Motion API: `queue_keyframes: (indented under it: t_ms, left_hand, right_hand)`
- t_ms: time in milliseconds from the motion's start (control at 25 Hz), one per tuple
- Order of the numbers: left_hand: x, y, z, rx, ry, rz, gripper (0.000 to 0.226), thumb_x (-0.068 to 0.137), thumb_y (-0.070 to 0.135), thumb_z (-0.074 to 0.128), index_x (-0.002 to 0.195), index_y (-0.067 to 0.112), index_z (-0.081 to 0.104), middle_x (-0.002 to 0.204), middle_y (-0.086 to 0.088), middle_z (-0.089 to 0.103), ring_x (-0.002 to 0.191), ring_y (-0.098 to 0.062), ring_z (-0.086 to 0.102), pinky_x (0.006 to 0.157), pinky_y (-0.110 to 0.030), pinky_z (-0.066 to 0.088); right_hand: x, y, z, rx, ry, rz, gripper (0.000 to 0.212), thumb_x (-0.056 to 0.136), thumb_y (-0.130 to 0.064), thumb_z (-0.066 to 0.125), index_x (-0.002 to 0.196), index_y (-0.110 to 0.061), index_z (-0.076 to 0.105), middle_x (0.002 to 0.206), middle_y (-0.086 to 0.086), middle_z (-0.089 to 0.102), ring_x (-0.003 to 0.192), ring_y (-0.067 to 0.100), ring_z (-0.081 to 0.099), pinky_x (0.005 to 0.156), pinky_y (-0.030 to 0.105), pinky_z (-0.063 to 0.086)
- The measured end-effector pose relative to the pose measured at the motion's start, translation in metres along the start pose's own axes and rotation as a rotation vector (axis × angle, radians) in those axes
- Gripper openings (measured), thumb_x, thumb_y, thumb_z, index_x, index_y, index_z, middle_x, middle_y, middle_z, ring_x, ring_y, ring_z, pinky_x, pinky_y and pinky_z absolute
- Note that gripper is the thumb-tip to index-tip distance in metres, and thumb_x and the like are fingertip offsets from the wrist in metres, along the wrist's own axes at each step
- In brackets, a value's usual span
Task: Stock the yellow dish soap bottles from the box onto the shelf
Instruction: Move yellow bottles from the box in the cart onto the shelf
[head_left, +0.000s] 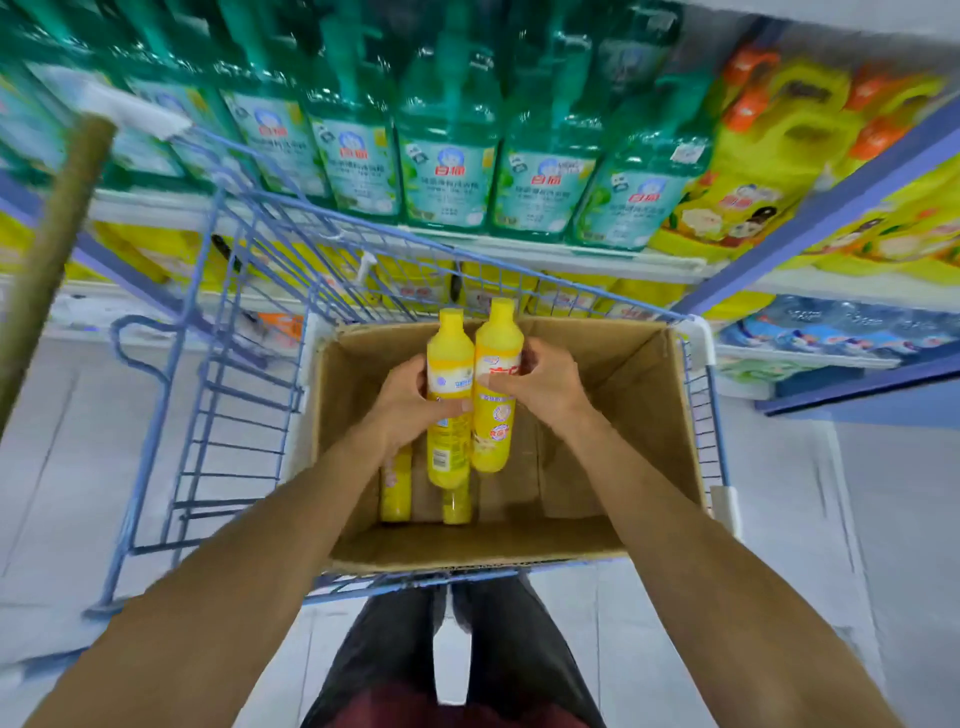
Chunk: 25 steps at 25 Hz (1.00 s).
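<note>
An open cardboard box (639, 395) sits in a blue wire cart (244, 364). My left hand (410, 405) grips one yellow dish soap bottle (448, 457) and my right hand (540, 389) grips a second yellow bottle (496, 436). Both bottles are upright, side by side, lifted above the box floor with their caps past the box's far rim. Two more yellow bottles (397, 488) lie at the bottom left of the box, partly hidden by my left forearm and the held bottles.
Ahead stands a shelf (519, 254) lined with green dish soap bottles (447, 176), with yellow jugs with orange caps (769, 156) to their right. Yellow products fill the lower shelf behind the cart. A pole (47, 260) leans at far left. My legs stand behind the cart.
</note>
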<state>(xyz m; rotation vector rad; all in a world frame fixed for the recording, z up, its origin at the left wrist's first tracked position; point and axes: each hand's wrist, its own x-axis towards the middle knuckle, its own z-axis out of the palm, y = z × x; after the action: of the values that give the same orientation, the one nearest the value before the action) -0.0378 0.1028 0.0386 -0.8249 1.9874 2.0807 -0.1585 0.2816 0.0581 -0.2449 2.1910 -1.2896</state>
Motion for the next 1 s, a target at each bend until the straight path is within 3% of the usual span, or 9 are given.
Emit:
queue_keyframes:
  t_ms: [120, 240, 440, 640, 1000]
  left_hand:
    - [-0.017, 0.077, -0.010, 0.009, -0.008, 0.108, 0.061, 0.069, 0.000, 0.089, 0.124, 0.006, 0.062, 0.116, -0.007, 0.074, 0.106, -0.018, 0.072, 0.088, -0.035, 0.059]
    - [-0.041, 0.156, -0.015, 0.049, -0.019, 0.238, 0.057, 0.071, 0.000, 0.087, 0.123, 0.008, 0.062, 0.113, -0.002, 0.074, 0.098, -0.008, 0.072, 0.079, -0.022, 0.057]
    - [-0.071, 0.265, -0.015, 0.147, -0.061, 0.443, 0.057, 0.074, 0.005, 0.087, 0.124, 0.012, 0.062, 0.112, 0.003, 0.074, 0.095, -0.003, 0.072, 0.073, -0.017, 0.057]
    - [-0.082, 0.345, 0.008, 0.175, -0.024, 0.601, 0.058, 0.073, 0.008, 0.088, 0.124, 0.011, 0.062, 0.109, -0.001, 0.075, 0.094, -0.010, 0.073, 0.073, -0.032, 0.063]
    - [-0.059, 0.474, 0.083, 0.159, 0.003, 0.801, 0.059, 0.073, 0.006, 0.088, 0.126, 0.010, 0.062, 0.115, 0.000, 0.074, 0.102, -0.007, 0.071, 0.078, -0.021, 0.058]
  right_hand:
    - [-0.016, -0.075, -0.028, 0.046, 0.042, -0.126, 0.038, 0.065, -0.023, 0.095, 0.091, -0.029, 0.069, 0.089, -0.013, 0.076, 0.083, 0.000, 0.072, 0.079, 0.026, 0.059]
    - [-0.039, -0.147, -0.057, 0.080, 0.117, -0.251, 0.040, 0.068, -0.019, 0.093, 0.098, -0.027, 0.068, 0.092, -0.017, 0.073, 0.081, -0.006, 0.070, 0.073, 0.014, 0.054]
    - [-0.067, -0.231, -0.103, 0.131, 0.247, -0.411, 0.043, 0.068, -0.021, 0.094, 0.105, -0.014, 0.072, 0.096, -0.003, 0.078, 0.089, 0.012, 0.075, 0.080, 0.031, 0.061]
    - [-0.074, -0.289, -0.156, 0.161, 0.318, -0.532, 0.043, 0.067, -0.023, 0.093, 0.104, -0.012, 0.075, 0.097, 0.001, 0.079, 0.092, 0.018, 0.076, 0.084, 0.044, 0.062]
    - [-0.060, -0.358, -0.280, 0.196, 0.422, -0.703, 0.041, 0.070, -0.025, 0.092, 0.106, -0.017, 0.075, 0.097, -0.003, 0.079, 0.090, 0.013, 0.076, 0.083, 0.039, 0.062]
